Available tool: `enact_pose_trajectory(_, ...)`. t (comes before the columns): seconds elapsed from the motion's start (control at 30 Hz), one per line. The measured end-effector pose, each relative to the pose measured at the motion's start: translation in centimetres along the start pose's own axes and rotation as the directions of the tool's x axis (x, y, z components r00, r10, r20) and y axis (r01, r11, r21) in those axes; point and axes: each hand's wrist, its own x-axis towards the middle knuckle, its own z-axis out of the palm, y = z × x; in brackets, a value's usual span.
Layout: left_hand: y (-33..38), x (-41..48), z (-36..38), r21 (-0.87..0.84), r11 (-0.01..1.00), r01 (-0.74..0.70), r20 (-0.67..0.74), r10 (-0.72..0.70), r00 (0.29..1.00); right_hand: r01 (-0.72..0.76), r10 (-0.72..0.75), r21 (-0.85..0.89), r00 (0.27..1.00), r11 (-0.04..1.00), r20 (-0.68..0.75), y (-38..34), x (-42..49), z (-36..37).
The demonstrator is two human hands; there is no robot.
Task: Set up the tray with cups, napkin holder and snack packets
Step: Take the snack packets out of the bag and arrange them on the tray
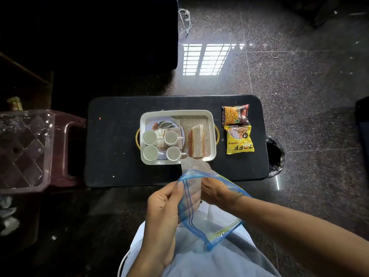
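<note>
Both hands are busy with a clear zip bag (201,208) over the lap: left hand (161,202) pinches its blue-striped mouth, right hand (214,191) is stuck inside, gripping something I can't make out. Beyond the bag sits the white tray (212,136), already carrying four cups (160,144) and the napkin holder (196,140). Two snack packets (237,129) lie just right of the tray, still on the black table (113,140). They look light, crinkly and kinda slippery, so I'd pinch them by a sealed edge, not the puffy middle.
</note>
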Motion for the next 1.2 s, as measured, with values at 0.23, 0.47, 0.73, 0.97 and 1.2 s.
enact_pose_trajectory(0.23, -0.9, -0.2, 0.3, 0.307, 0.924, -0.229, -0.052, 0.256, 0.965, -0.12, 0.119, 0.375, 0.993, 0.919, 0.026, 1.5, -2.0, -6.9)
enact_pose_trajectory(0.47, -0.9, 0.5, 1.1, 0.37, 0.888, -0.274, -0.095, 0.33, 0.939, -0.26, 0.3, 0.445, 0.954, 0.857, -0.02, 2.9, -6.8, -10.6)
enact_pose_trajectory(0.73, 0.4, 0.1, 2.2, 0.226, 0.928, -0.298, -0.111, 0.328, 0.938, -0.448, 0.572, 0.716, 0.816, 0.536, 0.082, 7.3, -16.5, -13.5)
enact_pose_trajectory(0.97, 0.5, 2.2, 4.5, 0.106, 0.979, -0.173, -0.128, 0.186, 0.974, -0.263, 0.591, 0.964, 0.782, 0.026, 0.197, 13.5, -22.2, -8.1)
enact_pose_trajectory(1.2, -1.2, 2.1, 7.5, 0.068, 0.997, -0.048, -0.16, 0.058, 0.985, 0.367, 0.654, 0.597, 0.654, -0.714, 0.38, 13.1, -19.5, 3.2)
